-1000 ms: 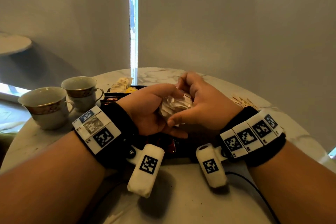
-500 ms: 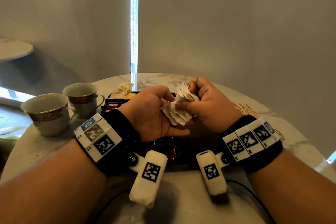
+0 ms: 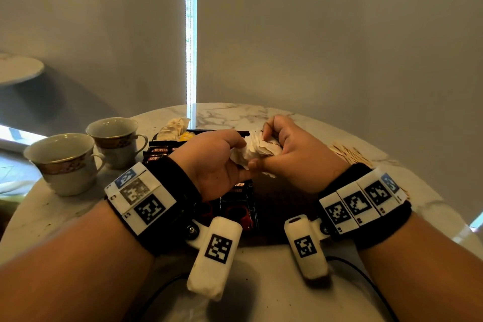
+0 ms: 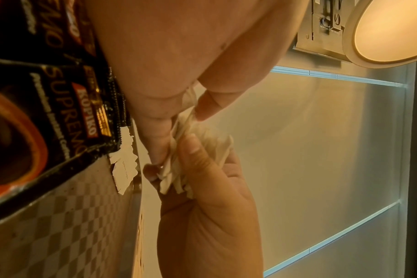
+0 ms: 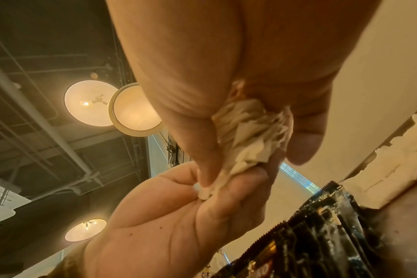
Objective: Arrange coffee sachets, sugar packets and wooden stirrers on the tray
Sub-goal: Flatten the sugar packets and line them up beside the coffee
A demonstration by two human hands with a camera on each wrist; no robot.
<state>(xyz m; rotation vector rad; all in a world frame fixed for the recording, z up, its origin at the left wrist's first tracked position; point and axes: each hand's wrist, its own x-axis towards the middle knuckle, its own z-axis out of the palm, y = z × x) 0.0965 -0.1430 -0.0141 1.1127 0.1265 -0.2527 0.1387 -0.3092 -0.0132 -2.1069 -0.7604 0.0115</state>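
Both hands hold one bunch of white sugar packets (image 3: 257, 150) above the dark tray (image 3: 283, 206). My left hand (image 3: 239, 157) grips the bunch from the left and below, and my right hand (image 3: 264, 149) pinches it from the right and above. The left wrist view shows the packets (image 4: 202, 150) fanned between the fingers of both hands. They look crumpled (image 5: 250, 135) in the right wrist view. Black coffee sachets (image 3: 158, 154) lie on the tray's left half, others (image 3: 236, 206) under my left wrist. Wooden stirrers (image 3: 350, 153) lie on the table to the right.
Two cups (image 3: 65, 162) (image 3: 115, 138) stand on the round marble table (image 3: 235, 115) at the left. More pale packets (image 3: 173, 125) lie behind the tray. One sugar packet (image 4: 125, 165) lies beside the sachets. A cable (image 3: 366, 280) runs near the front edge.
My right hand lifted and fanned the packets, then brought them back against my left hand. Both hands stay together over the tray.
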